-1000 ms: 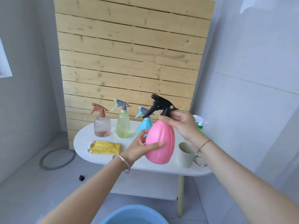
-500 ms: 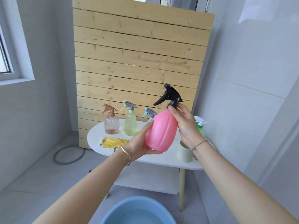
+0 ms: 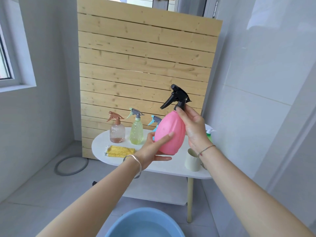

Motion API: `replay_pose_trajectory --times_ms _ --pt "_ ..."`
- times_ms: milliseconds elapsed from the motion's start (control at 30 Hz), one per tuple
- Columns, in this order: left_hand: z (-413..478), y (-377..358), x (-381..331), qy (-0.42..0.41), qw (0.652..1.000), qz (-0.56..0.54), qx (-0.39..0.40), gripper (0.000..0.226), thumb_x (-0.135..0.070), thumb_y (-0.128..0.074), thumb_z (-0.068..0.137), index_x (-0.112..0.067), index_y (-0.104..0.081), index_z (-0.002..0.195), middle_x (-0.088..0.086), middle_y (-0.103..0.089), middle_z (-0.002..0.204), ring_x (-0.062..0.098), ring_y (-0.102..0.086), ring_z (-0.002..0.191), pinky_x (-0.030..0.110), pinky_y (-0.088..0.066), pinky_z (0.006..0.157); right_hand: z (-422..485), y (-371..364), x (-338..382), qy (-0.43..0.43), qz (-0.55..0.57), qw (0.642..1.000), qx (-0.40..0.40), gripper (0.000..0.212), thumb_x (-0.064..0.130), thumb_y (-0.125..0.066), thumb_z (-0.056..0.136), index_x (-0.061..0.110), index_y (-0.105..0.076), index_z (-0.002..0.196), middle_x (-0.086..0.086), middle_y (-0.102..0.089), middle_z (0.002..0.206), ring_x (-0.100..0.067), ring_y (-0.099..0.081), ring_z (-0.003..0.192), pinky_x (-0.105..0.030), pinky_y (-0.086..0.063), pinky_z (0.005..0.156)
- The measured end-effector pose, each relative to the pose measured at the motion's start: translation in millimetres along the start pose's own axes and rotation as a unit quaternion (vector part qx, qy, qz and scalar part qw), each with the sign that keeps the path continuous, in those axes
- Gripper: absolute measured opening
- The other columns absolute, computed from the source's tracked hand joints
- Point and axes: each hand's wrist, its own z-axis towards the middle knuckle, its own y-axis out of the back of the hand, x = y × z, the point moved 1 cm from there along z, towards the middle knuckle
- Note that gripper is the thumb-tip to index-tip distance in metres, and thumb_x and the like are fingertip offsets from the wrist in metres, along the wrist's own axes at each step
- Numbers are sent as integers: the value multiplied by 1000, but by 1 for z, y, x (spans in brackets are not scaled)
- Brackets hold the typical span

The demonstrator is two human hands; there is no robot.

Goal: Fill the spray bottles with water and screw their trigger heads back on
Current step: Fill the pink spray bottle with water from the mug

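Below the worktop [image 3: 100,142], nearest me, the blue basin [image 3: 145,224] holds water. Above the worktop's near edge my left hand [image 3: 153,149] cups the pink bottle [image 3: 171,132] underneath; my right hand [image 3: 193,127] pinches the black trigger head [image 3: 177,97] at its collar. I've just lifted the bottle clear of the worktop, so unscrewing comes next, I reckon.

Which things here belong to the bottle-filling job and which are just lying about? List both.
Job: pink bottle, its black trigger head, left hand, right hand, brown bottle, yellow-green bottle, blue basin, perhaps the cream cup.
Lying about: yellow cloth, grey ring on the floor.
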Motion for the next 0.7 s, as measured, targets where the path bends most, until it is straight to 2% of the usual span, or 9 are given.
replay_pose_trajectory --times_ms 133,200,267,367,433,500,567,633,700 --pt "-4 0 -2 34 998 17 51 82 -77 -51 72 -25 -46 135 13 -66 119 25 -70 96 35 -59 73 2 -2 2 -13 -1 1000 -15 12 30 -69 85 26 -72 95 11 -70 86 -6 -60 82 -25 -47 85" --pt "-2 1 0 41 996 67 49 87 -84 -39 68 -30 -43 136 10 -65 122 22 -68 104 40 -58 80 2 -1 -1 -12 3 1000 -24 10 31 -69 85 27 -73 93 11 -69 85 -8 -59 82 -27 -46 85" --pt "-1 1 0 11 994 104 23 94 -88 -40 63 -34 -34 139 1 -57 132 16 -61 114 38 -54 89 0 -1 -4 -11 12 999 -33 12 29 -69 85 25 -72 96 12 -69 85 -7 -59 83 -26 -47 84" --pt "-1 1 -4 -75 991 103 -45 95 -77 -62 49 -27 -42 127 -1 -56 125 9 -61 106 28 -53 82 -1 -3 -6 -20 23 999 -35 22 27 -71 83 21 -72 104 10 -70 90 -8 -61 88 -28 -48 89" --pt "3 4 -7 -85 990 95 -58 86 -71 -70 49 -27 -48 119 2 -61 119 12 -64 100 33 -54 84 0 -5 -6 -25 18 999 -27 23 27 -71 83 19 -71 106 9 -70 92 -9 -61 90 -29 -48 91" --pt "4 7 -10 -56 997 40 -22 71 -68 -67 66 -25 -54 120 4 -65 115 16 -65 99 37 -56 85 2 -5 -5 -37 10 999 -24 17 30 -69 84 22 -72 100 8 -70 90 -11 -60 88 -31 -48 91" --pt "2 6 -14 -32 999 -16 27 52 -60 -53 86 -26 -56 125 6 -67 114 20 -66 99 36 -57 79 4 -4 -5 -47 5 999 -20 15 33 -68 85 23 -71 96 8 -70 87 -12 -59 85 -30 -49 84" --pt "2 6 -15 -13 999 -8 51 52 -60 -53 84 -27 -57 123 7 -69 114 24 -67 104 41 -56 84 5 -5 -6 -51 7 998 -19 21 33 -69 85 20 -71 101 9 -68 85 -10 -58 81 -24 -50 75" --pt "3 8 -13 -8 998 15 60 54 -60 -56 76 -27 -59 119 5 -70 114 23 -66 108 43 -53 93 5 -8 -7 -54 12 998 -19 26 32 -70 83 18 -71 105 8 -68 87 -10 -59 82 -24 -50 75"
